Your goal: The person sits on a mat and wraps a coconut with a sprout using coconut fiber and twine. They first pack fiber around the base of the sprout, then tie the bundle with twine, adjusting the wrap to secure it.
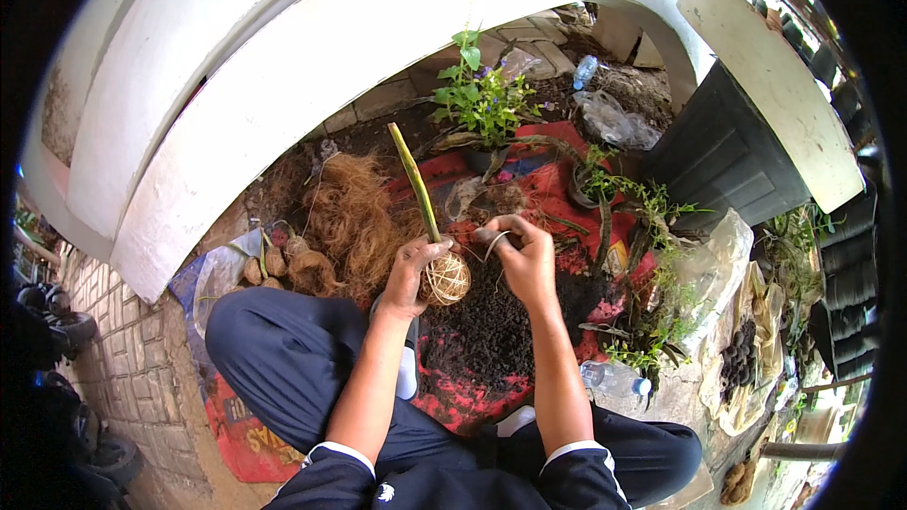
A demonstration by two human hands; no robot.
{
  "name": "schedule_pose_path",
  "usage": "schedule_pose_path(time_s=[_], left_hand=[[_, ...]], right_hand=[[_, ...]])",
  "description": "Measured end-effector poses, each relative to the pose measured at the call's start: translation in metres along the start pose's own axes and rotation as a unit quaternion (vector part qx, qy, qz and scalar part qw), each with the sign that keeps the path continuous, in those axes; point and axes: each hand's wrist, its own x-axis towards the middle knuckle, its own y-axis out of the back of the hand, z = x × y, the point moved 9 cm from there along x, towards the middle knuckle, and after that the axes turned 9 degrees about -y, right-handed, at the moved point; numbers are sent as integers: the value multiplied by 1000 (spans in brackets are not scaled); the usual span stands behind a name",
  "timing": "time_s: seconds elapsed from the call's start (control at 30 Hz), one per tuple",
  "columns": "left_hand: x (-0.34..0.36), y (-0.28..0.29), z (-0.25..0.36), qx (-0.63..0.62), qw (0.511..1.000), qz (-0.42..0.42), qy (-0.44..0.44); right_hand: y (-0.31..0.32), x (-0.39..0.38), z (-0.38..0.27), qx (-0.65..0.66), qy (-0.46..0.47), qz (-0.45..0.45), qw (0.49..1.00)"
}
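My left hand point(409, 274) is closed around a round ball wrapped in pale twine point(446, 279), which sits at the three o'clock side of that hand, pressed against my fingers. A green stalk point(414, 181) rises out of the ball toward eleven o'clock, passing my thumb. My right hand point(525, 260) is just beside the ball at its two o'clock, fingers pinched together on a loop of twine point(493, 244) that runs back to the ball. Below both hands, at six o'clock, a heap of dark soil point(487, 335) lies on a red sheet point(463, 406). A clear plastic bottle point(614, 378) lies at four o'clock. Farther out, at ten o'clock, is a pile of brown coconut fibre point(350, 217), and at twelve o'clock a small leafy plant point(482, 94).
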Motion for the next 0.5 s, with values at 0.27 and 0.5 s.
schedule_pose_path(time_s=[0.27, 0.5], left_hand=[[6, 14, 7, 49, 997, 59, -32], [6, 1, 8, 45, 998, 32, -37]], right_hand=[[21, -10, -2, -37, -80, -222, 971], [24, -11, -6, 257, -174, -167, 936]])
